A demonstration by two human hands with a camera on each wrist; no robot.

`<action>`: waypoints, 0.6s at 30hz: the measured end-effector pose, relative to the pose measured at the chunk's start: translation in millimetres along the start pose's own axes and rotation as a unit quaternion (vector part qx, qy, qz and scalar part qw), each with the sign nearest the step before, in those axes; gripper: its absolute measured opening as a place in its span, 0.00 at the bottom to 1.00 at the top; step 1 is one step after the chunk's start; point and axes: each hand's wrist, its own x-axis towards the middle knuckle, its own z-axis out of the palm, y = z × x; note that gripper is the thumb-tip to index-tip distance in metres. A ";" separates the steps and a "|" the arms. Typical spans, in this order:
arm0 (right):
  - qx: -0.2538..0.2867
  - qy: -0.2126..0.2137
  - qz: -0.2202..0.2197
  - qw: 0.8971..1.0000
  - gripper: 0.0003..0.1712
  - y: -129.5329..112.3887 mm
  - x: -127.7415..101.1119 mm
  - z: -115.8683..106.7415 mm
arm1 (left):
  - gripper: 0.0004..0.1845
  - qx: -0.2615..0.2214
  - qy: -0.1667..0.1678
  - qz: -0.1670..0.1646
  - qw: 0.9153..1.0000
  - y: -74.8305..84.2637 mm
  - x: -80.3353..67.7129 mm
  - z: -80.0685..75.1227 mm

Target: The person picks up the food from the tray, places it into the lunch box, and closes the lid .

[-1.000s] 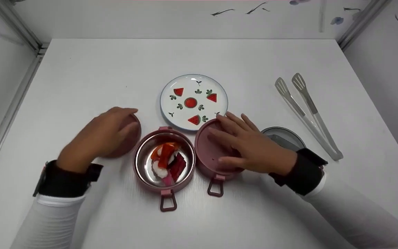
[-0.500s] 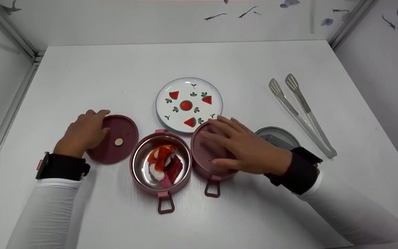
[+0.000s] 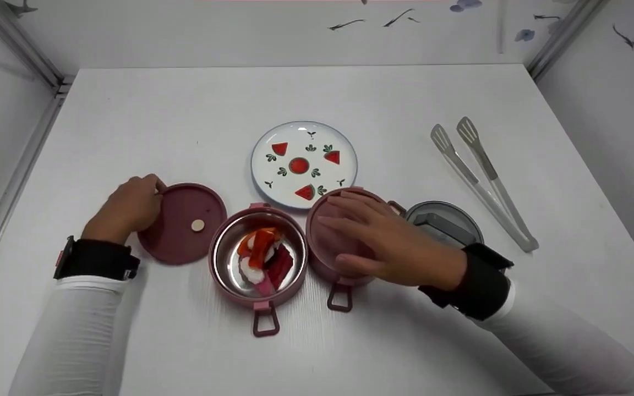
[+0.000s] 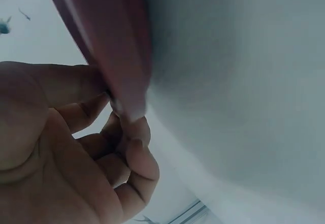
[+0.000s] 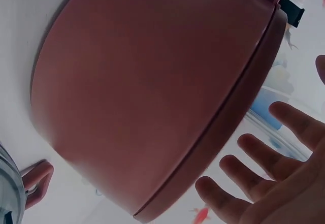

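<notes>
My left hand (image 3: 132, 206) pinches the left edge of a dark red round lid (image 3: 176, 236), which bears a small pale disc (image 3: 197, 225). Up close in the left wrist view, thumb and curled fingers meet at the rim of this lid (image 4: 119, 46). Beside it stands an uncovered dusty-red pot (image 3: 220, 286) with a steel inside, holding orange, white and dark pink food-like pieces (image 3: 262, 253). My right hand (image 3: 399, 242) spreads its straight fingers over a second, covered red pot (image 3: 322, 231). In the right wrist view, the fingertips (image 5: 208, 186) show beside this pot's lid rim.
A white plate with watermelon pictures (image 3: 273, 176) lies behind the two pots. A grey round container (image 3: 443, 220) sits partly behind my right wrist. Farther right lie slotted tongs (image 3: 493, 187), spread apart. White walls (image 3: 240, 33) enclose the table at the back and sides.
My left hand has moved left from over the lid to its left edge, and its fingers have curled onto the rim. My right hand stays over the covered pot.
</notes>
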 end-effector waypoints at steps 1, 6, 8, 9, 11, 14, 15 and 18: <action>0.004 -0.002 0.001 1.000 0.32 0.0 0.5 -0.5 | 0.18 0.000 0.004 0.002 1.000 0.5 -1.7 -1.3; -0.010 0.007 -0.011 1.000 0.30 -1.7 5.9 -3.0 | 0.17 0.022 0.072 0.006 0.997 2.9 -16.3 -3.5; -0.020 0.016 -0.016 1.000 0.29 -2.4 8.5 -3.3 | 0.18 0.031 0.099 0.003 0.995 4.2 -23.9 -4.1; -0.023 0.021 -0.018 0.999 0.29 -2.6 9.9 -3.4 | 0.18 0.034 0.110 0.001 0.993 5.0 -27.6 -5.5; -0.025 0.029 -0.014 0.999 0.28 -2.9 12.5 -3.2 | 0.20 0.034 0.128 -0.001 0.991 6.3 -34.2 -10.4; -0.019 0.039 0.002 0.999 0.30 -4.5 15.6 -2.1 | 0.24 0.013 0.158 -0.003 0.987 7.4 -42.2 -21.5; -0.016 0.041 0.012 0.999 0.32 -5.7 16.5 -1.7 | 0.25 -0.003 0.169 -0.001 0.986 8.5 -44.6 -25.3; -0.006 0.047 0.036 0.998 0.37 -10.7 19.8 0.0 | 0.26 -0.054 0.190 0.019 0.980 17.2 -51.2 -32.9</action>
